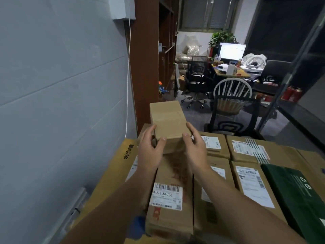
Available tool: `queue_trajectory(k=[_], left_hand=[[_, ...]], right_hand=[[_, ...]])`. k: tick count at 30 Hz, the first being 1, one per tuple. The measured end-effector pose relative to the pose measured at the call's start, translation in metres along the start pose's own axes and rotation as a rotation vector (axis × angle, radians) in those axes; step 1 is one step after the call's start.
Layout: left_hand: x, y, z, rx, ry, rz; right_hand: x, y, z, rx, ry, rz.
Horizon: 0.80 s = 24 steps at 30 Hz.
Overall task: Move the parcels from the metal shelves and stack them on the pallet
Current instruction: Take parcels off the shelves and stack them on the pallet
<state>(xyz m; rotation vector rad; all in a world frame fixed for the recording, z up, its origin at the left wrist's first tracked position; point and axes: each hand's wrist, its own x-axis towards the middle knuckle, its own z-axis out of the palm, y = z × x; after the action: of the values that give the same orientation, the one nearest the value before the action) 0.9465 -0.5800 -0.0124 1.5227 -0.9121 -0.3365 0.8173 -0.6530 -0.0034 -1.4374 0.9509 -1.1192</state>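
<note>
I am holding a small plain cardboard box (168, 120) in both hands above the far left corner of the stack of parcels (207, 219). My left hand (149, 148) is gripping the box's left side, fingers curling round the edge and thumb pressing on its near top edge. My right hand (195, 147) is gripping the right side in the same way. The box is tilting up and away from me, and I cannot tell whether its near end is touching the brown parcel just under it. Under my forearms a long carton with a barcode label (167, 196) is lying along the stack, running away from me. Two labelled brown parcels (249, 152) are sitting side by side toward the stack's right edge, with a dark green parcel (299, 191) at the near right corner. A large carton with printed black characters (116, 169) is forming the left edge, just beside the grey wall (61, 103). Beyond the stack a brown shelving unit (146, 67) is standing against that wall, and black chairs (233, 117) and a desk with a lit monitor (232, 51) are standing farther back.
</note>
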Motion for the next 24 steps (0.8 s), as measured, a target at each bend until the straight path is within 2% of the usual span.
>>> queue_trajectory(k=[5,12,16,19,24], left_hand=[[0.038,-0.017,0.005,0.026,-0.038,0.002],[0.055,-0.035,0.012,0.015,-0.05,-0.015],[0.066,-0.041,0.012,-0.001,-0.056,-0.01],[0.082,-0.044,0.012,0.004,-0.001,-0.061],[0.118,-0.045,0.009,-0.073,-0.006,-0.105]], right_hand=[[0.033,0.01,0.017,-0.018,0.051,0.017],[0.065,0.023,0.013,-0.084,0.025,0.049],[0.066,0.027,0.008,-0.132,0.004,0.048],[0.061,0.029,0.004,-0.144,0.016,0.044],[0.043,0.028,0.011,-0.249,0.078,-0.05]])
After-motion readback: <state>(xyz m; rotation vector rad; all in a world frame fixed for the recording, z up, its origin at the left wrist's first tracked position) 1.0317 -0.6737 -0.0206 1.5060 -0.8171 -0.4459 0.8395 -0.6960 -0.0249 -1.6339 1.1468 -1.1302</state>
